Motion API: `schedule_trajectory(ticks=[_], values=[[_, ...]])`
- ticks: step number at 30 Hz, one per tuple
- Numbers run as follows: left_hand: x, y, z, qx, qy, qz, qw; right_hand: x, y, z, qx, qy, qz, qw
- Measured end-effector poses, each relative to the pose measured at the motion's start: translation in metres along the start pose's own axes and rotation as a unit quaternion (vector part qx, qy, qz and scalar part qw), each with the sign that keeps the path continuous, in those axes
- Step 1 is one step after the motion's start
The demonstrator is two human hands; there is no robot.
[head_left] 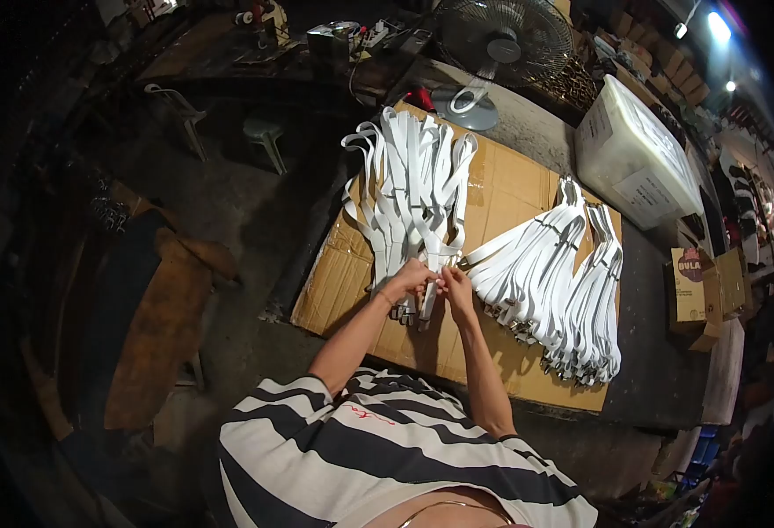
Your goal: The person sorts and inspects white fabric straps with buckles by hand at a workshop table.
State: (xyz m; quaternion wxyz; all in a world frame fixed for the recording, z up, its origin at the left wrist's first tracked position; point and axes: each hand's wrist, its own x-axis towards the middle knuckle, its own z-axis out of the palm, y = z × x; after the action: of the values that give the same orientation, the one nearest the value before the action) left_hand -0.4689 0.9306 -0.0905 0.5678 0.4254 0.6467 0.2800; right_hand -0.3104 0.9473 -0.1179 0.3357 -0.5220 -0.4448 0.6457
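My left hand (414,277) and my right hand (455,285) meet at the near end of a pile of white suspenders (412,185). Both are closed, with fingertips pinching a strap of one pair between them; the exact spot is hidden by the fingers. The straps are flat white bands that join in a Y just beyond my hands, and metal clips show at the near ends. To the right of my right hand lies a fanned bundle of white suspenders (528,268), with another bundle (591,304) beside it, clips toward me.
Everything lies on a flattened cardboard sheet (501,176) over a dark table (660,290). Behind stand a fan (475,110) and a white plastic bin (638,154). An open cardboard box (708,290) is at the right. A stool (266,139) and a chair (178,114) are on the floor to the left.
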Motion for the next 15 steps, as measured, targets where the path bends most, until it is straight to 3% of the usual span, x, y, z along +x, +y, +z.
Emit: schedule_trajectory(ticks=[1, 3, 5, 7, 9, 11, 13, 15], values=[[-0.015, 0.008, -0.007, -0.167, -0.103, -0.02, 0.98, 0.0, -0.01, 0.003, 0.073, -0.017, 0.042, 0.996], [-0.037, 0.005, -0.006, -0.183, -0.136, -0.007, 0.974, -0.003, -0.036, 0.013, 0.118, -0.081, 0.099, 0.985], [-0.066, 0.006, 0.0, -0.225, -0.137, 0.007, 0.965, -0.002, -0.043, 0.027, 0.106, -0.125, 0.088, 0.983], [-0.074, -0.014, 0.007, -0.215, -0.142, 0.019, 0.966, -0.017, -0.058, 0.045, 0.107, -0.108, 0.092, 0.984], [-0.081, -0.025, 0.009, -0.308, -0.051, -0.047, 0.949, -0.013, -0.04, 0.046, 0.094, -0.143, 0.085, 0.982], [-0.083, -0.033, 0.01, -0.291, -0.006, -0.051, 0.955, -0.014, -0.026, 0.048, 0.106, -0.132, 0.117, 0.979], [-0.083, -0.038, 0.02, -0.181, 0.099, 0.005, 0.978, -0.016, -0.014, 0.046, 0.115, -0.12, 0.152, 0.974], [-0.084, -0.044, 0.023, -0.199, 0.089, -0.004, 0.976, -0.017, -0.007, 0.043, 0.118, -0.091, 0.205, 0.967]])
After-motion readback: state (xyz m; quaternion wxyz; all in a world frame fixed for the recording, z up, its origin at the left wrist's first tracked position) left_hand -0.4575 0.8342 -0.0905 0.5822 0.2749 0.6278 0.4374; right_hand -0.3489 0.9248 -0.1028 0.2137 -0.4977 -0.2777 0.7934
